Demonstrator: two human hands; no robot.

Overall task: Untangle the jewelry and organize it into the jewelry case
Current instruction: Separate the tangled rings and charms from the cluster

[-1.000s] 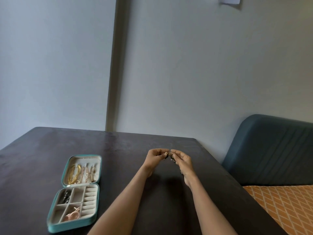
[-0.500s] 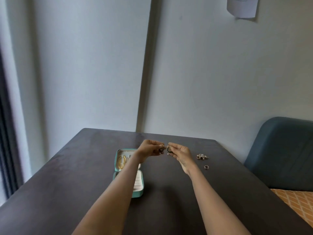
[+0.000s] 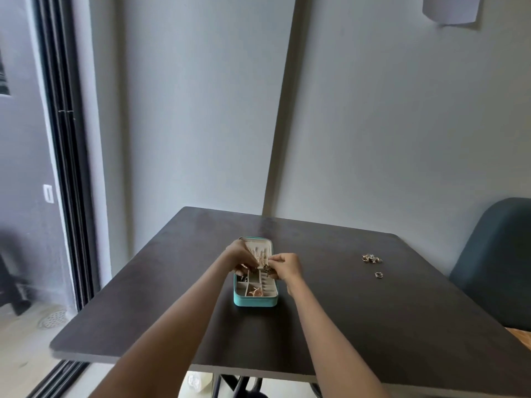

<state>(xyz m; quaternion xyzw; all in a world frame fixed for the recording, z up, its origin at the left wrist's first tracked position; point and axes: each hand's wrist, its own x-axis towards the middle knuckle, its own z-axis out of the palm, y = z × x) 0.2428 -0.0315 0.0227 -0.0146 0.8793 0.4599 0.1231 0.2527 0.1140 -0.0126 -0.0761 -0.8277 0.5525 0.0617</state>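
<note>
An open teal jewelry case (image 3: 255,301) lies on the dark table (image 3: 373,326), its compartments holding several pieces. Both hands hover over the case's middle. My left hand (image 3: 240,256) pinches a small piece of jewelry at its fingertips. My right hand (image 3: 286,267) pinches a small dark tangled piece (image 3: 267,268) right beside it. The two hands almost touch. A small heap of tangled rings (image 3: 371,258) and one loose ring (image 3: 379,274) lie on the table to the right.
A dark blue chair (image 3: 497,268) stands at the table's right side. A sliding door frame (image 3: 66,168) runs down the left. The wall is close behind the table's far edge.
The view has swung left, and both hands have moved from open table space to above the case, still pinching the small pieces.
</note>
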